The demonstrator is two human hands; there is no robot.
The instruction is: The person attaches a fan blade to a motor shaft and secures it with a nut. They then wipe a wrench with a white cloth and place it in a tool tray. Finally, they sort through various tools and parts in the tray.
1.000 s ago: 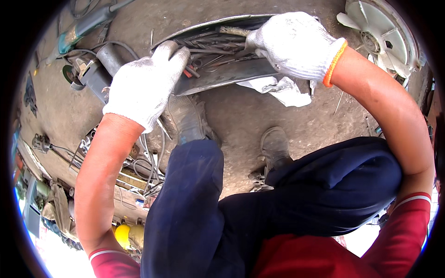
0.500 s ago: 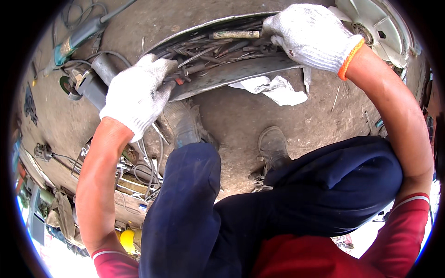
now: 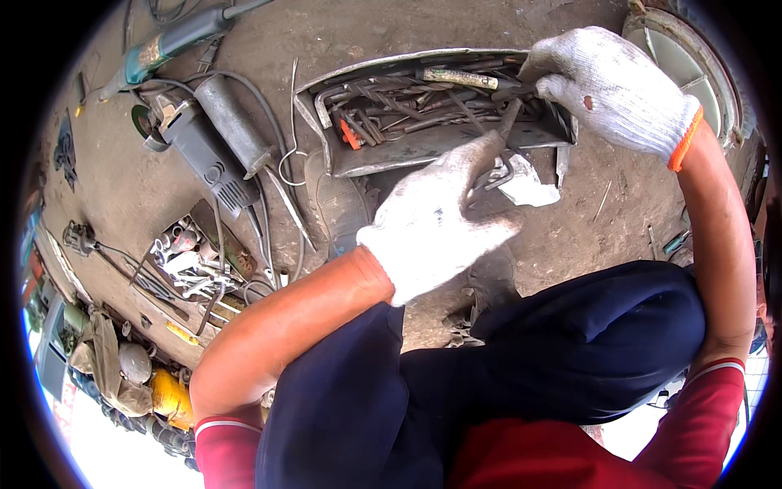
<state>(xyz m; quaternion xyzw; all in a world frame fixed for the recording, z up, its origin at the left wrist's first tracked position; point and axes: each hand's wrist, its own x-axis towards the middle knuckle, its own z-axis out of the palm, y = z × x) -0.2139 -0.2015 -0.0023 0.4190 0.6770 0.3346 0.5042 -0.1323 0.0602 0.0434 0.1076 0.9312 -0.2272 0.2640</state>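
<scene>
A long metal tray [image 3: 391, 156] full of drill bits and bent rods lies beyond my feet. My left hand [image 3: 444, 213], in a white knitted glove, is over its near wall, with a bent hex key [image 3: 499, 174] between the fingers. A dark tapered metal piece [image 3: 510, 118] stands beside the index fingertip. At the tray's right end is my right hand [image 3: 607, 94], gloved too, its fingers curled and pinched; what they grip is hidden. Among the bits lie a pale cylindrical stick [image 3: 460, 77] and an orange piece [image 3: 349, 134].
Left of the tray are a grey angle grinder [image 3: 210, 155], a metal cylinder [image 3: 232, 122] and looping cables. A teal power tool [image 3: 167, 50] lies farther off. Nearer sits a box of metal parts [image 3: 232, 236]. White paper [image 3: 529, 183] touches the tray's near side; a fan-like wheel [image 3: 692, 65] stands far right.
My left hand has left the tray's left end, moved right and nearer me, and now has a hex key. My right hand stays at the right end. The view has shifted.
</scene>
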